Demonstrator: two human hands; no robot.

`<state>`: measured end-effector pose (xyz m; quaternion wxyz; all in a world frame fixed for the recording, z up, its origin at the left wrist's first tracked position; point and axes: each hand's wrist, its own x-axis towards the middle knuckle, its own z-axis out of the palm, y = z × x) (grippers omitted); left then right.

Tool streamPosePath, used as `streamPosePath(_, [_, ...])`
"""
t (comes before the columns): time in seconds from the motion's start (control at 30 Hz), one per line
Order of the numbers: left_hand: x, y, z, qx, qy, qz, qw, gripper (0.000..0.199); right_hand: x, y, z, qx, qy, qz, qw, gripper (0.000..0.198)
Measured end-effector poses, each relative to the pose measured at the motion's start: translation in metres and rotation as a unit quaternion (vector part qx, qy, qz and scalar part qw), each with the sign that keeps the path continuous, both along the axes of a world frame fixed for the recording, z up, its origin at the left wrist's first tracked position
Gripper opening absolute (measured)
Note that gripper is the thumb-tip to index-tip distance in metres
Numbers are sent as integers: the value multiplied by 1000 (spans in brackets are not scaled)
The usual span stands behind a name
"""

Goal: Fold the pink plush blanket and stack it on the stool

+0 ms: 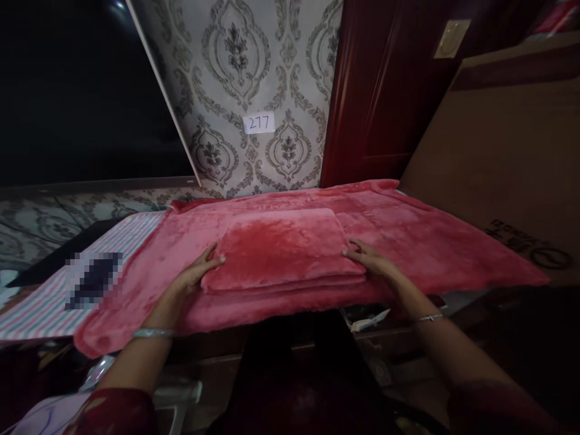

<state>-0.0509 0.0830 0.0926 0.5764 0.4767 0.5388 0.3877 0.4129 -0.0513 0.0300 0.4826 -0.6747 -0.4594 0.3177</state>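
A folded plush pink-red cloth (281, 248), its layers stacked into a rectangle, lies in the middle of a larger spread plush cloth (426, 241) of the same colour. My left hand (199, 266) touches the folded cloth's left edge, thumb reaching onto it and fingers apart. At the opposite edge, my right hand (366, 257) touches the right side, its thumb and fingers also spread. Both palms face inward with the folded cloth between them. Some fingertips are hidden against the fabric.
A large dark screen (86, 90) stands at the back left. Striped fabric (131, 238) with a blurred dark patch lies left of the spread cloth. A big cardboard box (512, 145) stands right, beside a dark red door (385, 90). Patterned wallpaper carries a label (259, 122) reading 277.
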Motion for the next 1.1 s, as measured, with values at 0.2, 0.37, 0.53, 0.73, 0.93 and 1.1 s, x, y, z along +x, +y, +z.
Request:
streamPosePath(0.2, [-2, 0, -8, 57, 69, -37, 995, 67, -5, -8, -7, 30, 46, 40, 998, 90])
streamPosePath(0.37, [7, -2, 13, 186, 297, -42, 936, 59, -3, -17, 4, 62, -112, -11, 992, 66])
streamPosePath(0.53, [85, -53, 24, 500, 447, -198, 714, 50, -53, -27, 30, 190, -388, 16, 902, 49])
streamPosePath(0.73, [130, -79, -30, 520, 497, -290, 631, 69, -104, -52, -1, 84, -551, 106, 823, 65])
streamPosePath(0.93, [122, -70, -44, 492, 490, -311, 649, 68, -99, -52, -19, 112, -519, 104, 841, 65])
streamPosePath(1.1, [107, -60, -23, 457, 456, -323, 693, 69, -94, -49, -9, 109, -437, 120, 885, 54])
